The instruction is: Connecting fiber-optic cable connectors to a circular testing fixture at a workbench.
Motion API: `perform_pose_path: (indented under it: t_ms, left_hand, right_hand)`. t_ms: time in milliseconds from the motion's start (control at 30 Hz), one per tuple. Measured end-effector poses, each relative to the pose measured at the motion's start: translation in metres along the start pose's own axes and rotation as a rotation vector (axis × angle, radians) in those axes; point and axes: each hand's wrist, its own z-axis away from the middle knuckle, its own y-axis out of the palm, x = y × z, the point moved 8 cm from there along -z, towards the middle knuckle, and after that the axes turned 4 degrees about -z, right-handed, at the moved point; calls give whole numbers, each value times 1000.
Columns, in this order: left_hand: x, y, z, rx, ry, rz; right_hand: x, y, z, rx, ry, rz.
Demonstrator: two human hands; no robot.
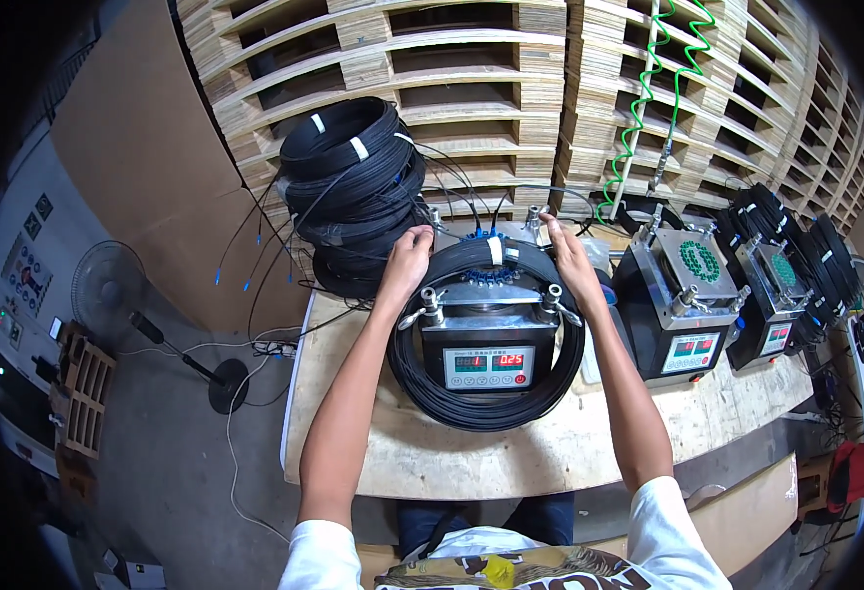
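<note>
A large coil of black cable [491, 421] hangs around the front of a polishing machine [442, 339] with a red digital display. White tape bands the coil's upper part, which lies across the machine's metal top. My left hand [409, 260] is at the coil's upper left, beside a rear clamp post [435, 216]; its fingers are curled together, and whatever they grip is hidden. On the upper right, my right hand [571, 260] is beside the other rear post [535, 214], fingers stretched out and nothing visible in them. Blue connectors [491, 277] ring the fixture between the hands.
A tall stack of black cable coils [353, 187] stands left on the wooden bench [353, 462]. Two similar machines [673, 310] [771, 290] stand right, with more coils [830, 261] beyond. Wooden pallets [451, 93] rise behind; green spiral hoses [636, 108] hang there. A fan [107, 280] stands left.
</note>
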Motion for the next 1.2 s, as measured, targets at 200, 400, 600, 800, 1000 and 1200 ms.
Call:
perform_pose_path:
  t_ms: [200, 400, 600, 800, 1000, 1200]
  left_hand:
    - [-8, 2, 6, 3, -7, 20]
    - [-5, 2, 5, 18, -16, 75]
    - [3, -4, 0, 8, -4, -12]
    - [5, 0, -2, -3, 9, -22]
    - [6, -5, -1, -20, 27, -3]
    - [-8, 1, 5, 26, 15, 19]
  right_hand:
    - [0, -2, 3, -8, 67, -45]
    - [-9, -4, 1, -6, 90, 8]
    - [-2, -1, -1, -3, -7, 81]
    - [-9, -3, -1, -20, 55, -18]
    - [4, 3, 3, -20, 83, -39]
    - [-4, -4, 2, -15, 106, 3]
